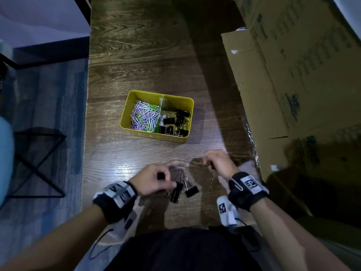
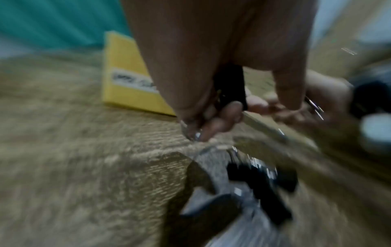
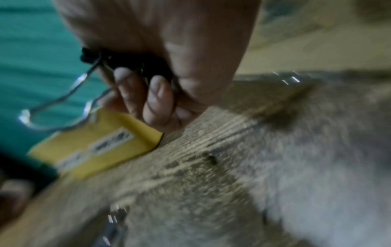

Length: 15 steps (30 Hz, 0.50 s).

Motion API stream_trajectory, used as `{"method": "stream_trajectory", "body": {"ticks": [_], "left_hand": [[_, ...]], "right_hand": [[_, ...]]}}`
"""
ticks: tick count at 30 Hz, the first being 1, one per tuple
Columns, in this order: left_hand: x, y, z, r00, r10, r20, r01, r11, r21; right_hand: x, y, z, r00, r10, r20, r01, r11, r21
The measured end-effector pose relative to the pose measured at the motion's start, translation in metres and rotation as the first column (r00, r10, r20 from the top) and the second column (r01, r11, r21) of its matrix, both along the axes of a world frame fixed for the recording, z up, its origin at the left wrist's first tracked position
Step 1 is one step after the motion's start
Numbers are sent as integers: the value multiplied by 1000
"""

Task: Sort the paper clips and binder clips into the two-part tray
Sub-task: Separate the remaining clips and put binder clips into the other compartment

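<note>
On the wooden desk, the left hand is curled near the near edge, its fingers closed round a black binder clip; the left wrist view shows the clip's black body tucked between thumb and fingers. The right hand is also curled, gripping another black binder clip whose wire handles stick out past the fingertips. Both wrist views are blurred, so how each clip sits in the grip is hard to make out. Two loose binder clips lie on the desk just beside the left hand. The yellow two-part tray stands toward the middle of the desk, with coloured paper clips in its left compartment and black binder clips in its right. Cardboard boxes line the desk's right edge.
</note>
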<state>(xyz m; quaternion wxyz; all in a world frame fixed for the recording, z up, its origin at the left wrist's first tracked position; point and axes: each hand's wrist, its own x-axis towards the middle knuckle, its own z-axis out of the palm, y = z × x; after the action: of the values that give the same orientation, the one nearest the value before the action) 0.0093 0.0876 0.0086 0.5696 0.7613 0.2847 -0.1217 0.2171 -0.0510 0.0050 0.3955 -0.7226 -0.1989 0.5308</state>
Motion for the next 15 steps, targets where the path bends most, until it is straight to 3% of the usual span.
{"method": "stream_trajectory", "body": {"ticks": [1,3,5,7,11,15], "left_hand": [[0,-8,-2,984,-169,-64,178,965,194],[-2,-28,-3,894,-347,-285,441,798,411],[-3,-44,-6,833,-308,-460,517,730,447],[-2,-53,-13,839,-220,-498,471,753,460],[2,-53,-21,891,-154,-427,371,788,491],[4,-35,-27,951,-65,-303,171,926,337]], "right_hand": [[-5,0,3,964,229,139,-216,971,-102],[-18,3,6,740,605,295,-511,790,-339],[-31,5,6,533,779,329,-590,621,-515],[-42,6,0,427,845,322,-614,533,-582],[-51,10,-3,402,858,319,-612,511,-604],[-51,13,0,392,870,300,-609,490,-624]]}}
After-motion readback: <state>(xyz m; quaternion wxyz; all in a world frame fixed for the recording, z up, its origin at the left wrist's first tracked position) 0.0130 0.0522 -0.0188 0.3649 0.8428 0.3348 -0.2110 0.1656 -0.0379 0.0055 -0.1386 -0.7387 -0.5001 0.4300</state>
